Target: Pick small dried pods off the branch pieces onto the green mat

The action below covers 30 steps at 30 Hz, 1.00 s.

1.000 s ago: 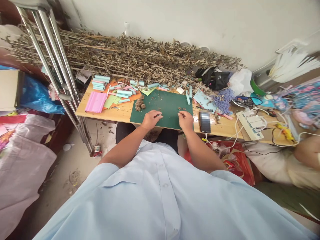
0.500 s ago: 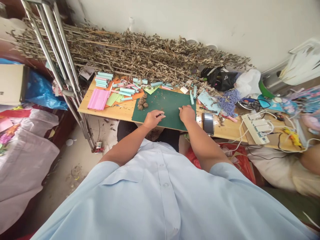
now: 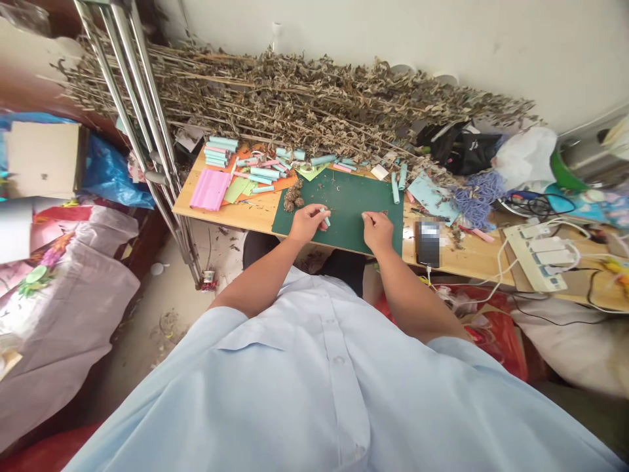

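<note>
The step in hand looks like preparing a pale tube (image 3: 326, 218) over the mat (image 3: 344, 193); the next move probably calls for holding it steady while the other hand comes nearer. The left hand (image 3: 306, 223) pinches the tube, tilted, above the mat's near left part. The right hand (image 3: 377, 231), fingers curled in, hangs over its near right part; whether it grips anything, I cannot tell.

Roll (image 3: 327, 219) in left hand (image 3: 307, 224): paper-like, smooth | Mat (image 3: 344, 203) under grip: matt, smooth | Clumps (image 3: 293, 196) left of grip: rough | Tabletop (image 3: 459, 259) around mat: wood | Dried stalks (image 3: 304, 92) beyond grip: rough | Poles (image 3: 130, 75) far left of grip: glossy metal | Shirt (image 3: 295, 393) nearside: matt cloth
</note>
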Each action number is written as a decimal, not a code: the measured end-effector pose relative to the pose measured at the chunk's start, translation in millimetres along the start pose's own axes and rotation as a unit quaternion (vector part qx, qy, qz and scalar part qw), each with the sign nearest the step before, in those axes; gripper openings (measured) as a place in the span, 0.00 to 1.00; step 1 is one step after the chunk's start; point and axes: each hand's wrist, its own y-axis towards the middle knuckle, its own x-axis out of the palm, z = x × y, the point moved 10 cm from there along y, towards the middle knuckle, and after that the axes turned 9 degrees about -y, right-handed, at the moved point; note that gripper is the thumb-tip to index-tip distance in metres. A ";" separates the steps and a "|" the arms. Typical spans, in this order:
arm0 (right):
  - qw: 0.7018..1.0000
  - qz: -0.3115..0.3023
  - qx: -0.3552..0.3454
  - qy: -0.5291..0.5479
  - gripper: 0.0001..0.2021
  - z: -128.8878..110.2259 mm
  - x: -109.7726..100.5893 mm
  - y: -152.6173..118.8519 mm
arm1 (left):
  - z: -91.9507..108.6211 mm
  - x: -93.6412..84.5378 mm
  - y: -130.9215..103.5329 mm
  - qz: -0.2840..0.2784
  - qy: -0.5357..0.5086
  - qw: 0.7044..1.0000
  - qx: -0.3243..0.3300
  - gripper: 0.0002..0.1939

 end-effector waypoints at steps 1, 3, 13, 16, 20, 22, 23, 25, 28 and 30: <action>1.000 0.006 0.002 0.020 0.16 -0.8 -0.3 -4.5 | 1.9 -2.2 1.8 0.009 -0.034 0.999 -0.014 0.19; 0.999 0.009 0.002 0.048 0.16 -2.2 -0.5 -10.9 | 4.9 -5.2 4.5 0.022 -0.088 0.995 -0.044 0.22; 0.988 0.010 0.079 0.129 0.18 11.8 -3.3 -13.1 | 6.9 -16.1 7.9 0.058 -0.183 0.974 -0.121 0.22; 0.983 -0.006 0.108 0.151 0.18 14.4 -0.5 -14.1 | 8.2 -15.8 8.0 0.058 -0.158 0.979 -0.113 0.23; 0.977 -0.026 0.131 0.166 0.20 17.0 3.0 -13.0 | 9.3 -9.1 7.4 0.036 -0.073 0.995 -0.059 0.21; 0.974 -0.037 0.137 0.176 0.21 19.2 5.7 -12.0 | 10.9 -4.3 5.7 0.022 -0.007 1.000 -0.003 0.18; 0.972 -0.043 0.140 0.183 0.22 20.5 7.3 -11.7 | 11.7 -1.7 4.2 0.015 0.027 0.999 0.028 0.16; 0.969 -0.052 0.144 0.196 0.23 23.3 10.3 -11.6 | 12.9 1.9 0.2 0.009 0.091 0.992 0.088 0.12; 0.963 -0.058 0.156 0.213 0.22 28.0 13.8 -12.4 | 13.7 5.7 -5.8 0.000 0.174 0.972 0.155 0.10; 0.958 -0.059 0.167 0.226 0.21 31.5 16.7 -12.5 | 14.0 9.6 -8.6 -0.017 0.216 0.959 0.182 0.11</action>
